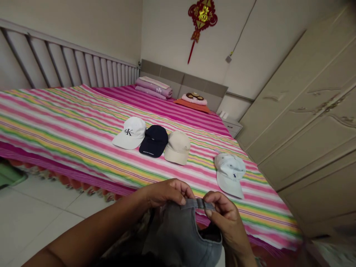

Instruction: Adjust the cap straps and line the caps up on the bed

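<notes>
A grey baseball cap (180, 233) is held up close to me, its back opening turned toward the bed. My left hand (171, 193) pinches one end of the cap's strap between thumb and fingers. On the other side of the strap's metal buckle (200, 203), my right hand (224, 211) grips the strap the same way. Beyond them on the bed lie a white cap (132, 131) with black letters, a navy cap (155, 140) and a beige cap (178, 146), side by side. Farther right sits a pale cap (230, 172) with a small dark emblem.
A striped sheet (83, 126) covers the bed. Folded bedding (152, 89) and a pink folded item (194, 98) lie by the headboard (167, 74). White railings (75, 59) line the left; a wardrobe (303, 122) stands at right. A green object (11, 174) is on the tiled floor.
</notes>
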Motion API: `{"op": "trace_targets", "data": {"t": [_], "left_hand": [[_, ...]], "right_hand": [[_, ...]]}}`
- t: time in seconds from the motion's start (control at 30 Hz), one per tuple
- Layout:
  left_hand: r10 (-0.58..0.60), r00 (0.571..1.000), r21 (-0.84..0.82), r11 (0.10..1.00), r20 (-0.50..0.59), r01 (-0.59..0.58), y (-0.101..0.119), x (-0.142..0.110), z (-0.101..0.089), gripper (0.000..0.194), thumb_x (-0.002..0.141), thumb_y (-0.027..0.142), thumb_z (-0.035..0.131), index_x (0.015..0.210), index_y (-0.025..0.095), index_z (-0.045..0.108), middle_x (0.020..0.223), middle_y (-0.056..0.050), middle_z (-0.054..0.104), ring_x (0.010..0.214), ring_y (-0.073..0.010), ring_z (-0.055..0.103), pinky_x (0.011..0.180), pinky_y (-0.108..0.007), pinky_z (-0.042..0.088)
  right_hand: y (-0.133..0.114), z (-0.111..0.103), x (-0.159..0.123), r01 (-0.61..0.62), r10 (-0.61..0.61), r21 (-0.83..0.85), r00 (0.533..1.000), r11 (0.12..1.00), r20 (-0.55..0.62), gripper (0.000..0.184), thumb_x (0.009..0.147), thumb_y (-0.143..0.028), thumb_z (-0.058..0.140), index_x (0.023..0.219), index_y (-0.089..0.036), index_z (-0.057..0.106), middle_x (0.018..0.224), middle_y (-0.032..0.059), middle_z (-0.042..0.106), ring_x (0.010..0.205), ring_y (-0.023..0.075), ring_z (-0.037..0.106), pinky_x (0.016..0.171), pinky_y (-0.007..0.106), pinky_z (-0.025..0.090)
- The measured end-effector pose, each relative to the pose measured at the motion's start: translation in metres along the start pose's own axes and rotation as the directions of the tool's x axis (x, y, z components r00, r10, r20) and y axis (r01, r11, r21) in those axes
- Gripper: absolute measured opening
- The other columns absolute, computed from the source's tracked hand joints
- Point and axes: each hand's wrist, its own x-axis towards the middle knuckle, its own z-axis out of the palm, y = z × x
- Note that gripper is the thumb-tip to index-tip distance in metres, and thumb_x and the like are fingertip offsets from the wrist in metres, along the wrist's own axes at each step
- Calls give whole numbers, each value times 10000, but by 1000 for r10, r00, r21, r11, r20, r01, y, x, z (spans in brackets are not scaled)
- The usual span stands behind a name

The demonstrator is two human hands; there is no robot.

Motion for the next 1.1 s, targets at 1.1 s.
{"op": "trace_targets", "data": {"t": [1.1], "left_hand": [[20, 980, -95, 995, -198, -39, -18, 10, 4, 303, 382, 227, 801, 589, 100, 619, 493, 21, 570, 416, -45, 446, 430, -162, 308]], "right_hand": [[-6, 24, -9, 189, -199, -427, 980, 884, 22, 156, 776, -280, 558, 905, -197, 582, 580, -27, 490, 501, 114, 489, 452, 213, 380]]}}
